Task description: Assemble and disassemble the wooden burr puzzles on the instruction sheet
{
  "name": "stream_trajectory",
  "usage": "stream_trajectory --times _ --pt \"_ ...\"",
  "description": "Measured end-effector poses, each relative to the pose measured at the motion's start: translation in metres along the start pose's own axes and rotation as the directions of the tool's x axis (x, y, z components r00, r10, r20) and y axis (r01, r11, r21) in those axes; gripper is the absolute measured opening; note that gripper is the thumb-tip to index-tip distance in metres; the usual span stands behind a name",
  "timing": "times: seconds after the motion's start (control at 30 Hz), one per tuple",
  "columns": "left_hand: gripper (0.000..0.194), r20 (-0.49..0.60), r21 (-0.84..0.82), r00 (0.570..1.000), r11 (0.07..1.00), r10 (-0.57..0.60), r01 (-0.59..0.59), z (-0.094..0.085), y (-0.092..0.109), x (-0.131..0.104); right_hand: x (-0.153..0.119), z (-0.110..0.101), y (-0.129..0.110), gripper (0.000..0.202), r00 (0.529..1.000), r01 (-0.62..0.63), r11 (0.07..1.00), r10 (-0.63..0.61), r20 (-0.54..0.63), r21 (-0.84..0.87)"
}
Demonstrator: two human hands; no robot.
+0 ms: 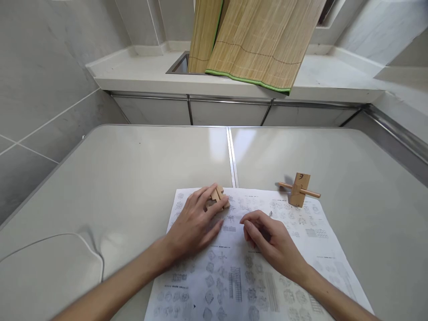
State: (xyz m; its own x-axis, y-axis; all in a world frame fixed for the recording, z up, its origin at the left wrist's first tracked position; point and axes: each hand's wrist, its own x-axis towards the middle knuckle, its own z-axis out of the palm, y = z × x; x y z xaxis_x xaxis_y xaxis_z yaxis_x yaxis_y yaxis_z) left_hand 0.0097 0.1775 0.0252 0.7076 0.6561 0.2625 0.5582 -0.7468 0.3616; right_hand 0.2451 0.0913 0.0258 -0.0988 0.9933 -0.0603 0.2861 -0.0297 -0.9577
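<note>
My left hand (198,218) lies over a small cluster of pale wooden puzzle blocks (219,196), its fingers bent around them and the thumb apart on the paper. The fingers partly hide the blocks. To the right, my right hand (272,240) rests on the sheet with its fingers curled in and thumb close to the index finger; nothing shows between the fingertips. Beneath both hands is a large printed paper sheet (217,263) covered with small line drawings and text. A flat wooden piece with a mark on it (297,196) stands near the sheet's far right corner, crossed by a wooden rod (311,193).
The pale table (143,169) has a metal seam (231,154) down its middle. A white cable (72,233) curves over the left side. Beyond the table, a bamboo mat (256,49) hangs over a white counter (140,73) with a sink (180,63).
</note>
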Motion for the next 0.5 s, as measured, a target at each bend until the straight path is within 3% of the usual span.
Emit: stream_trajectory --times 0.23,0.3,0.43,0.5 --pt "0.043 0.047 -0.105 0.983 0.979 0.179 -0.173 -0.0049 0.0035 0.0010 -0.0013 0.0008 -0.0005 0.026 0.999 0.034 0.998 -0.034 0.000 -0.054" --pt "0.047 0.055 -0.139 0.981 0.974 0.188 -0.179 -0.0053 0.0039 0.0005 -0.0015 0.0017 0.0004 0.023 0.998 0.057 0.995 -0.058 -0.009 -0.086" --pt "0.074 0.017 -0.174 0.998 0.983 0.066 -0.062 -0.0035 0.0022 -0.0017 -0.0004 0.0039 0.0044 0.012 0.985 0.151 0.967 -0.166 -0.055 -0.207" --pt "0.078 -0.025 -0.162 1.000 0.987 -0.005 0.001 -0.0023 0.0007 -0.0020 0.0004 0.0049 0.0069 0.016 0.972 0.204 0.937 -0.229 -0.057 -0.283"
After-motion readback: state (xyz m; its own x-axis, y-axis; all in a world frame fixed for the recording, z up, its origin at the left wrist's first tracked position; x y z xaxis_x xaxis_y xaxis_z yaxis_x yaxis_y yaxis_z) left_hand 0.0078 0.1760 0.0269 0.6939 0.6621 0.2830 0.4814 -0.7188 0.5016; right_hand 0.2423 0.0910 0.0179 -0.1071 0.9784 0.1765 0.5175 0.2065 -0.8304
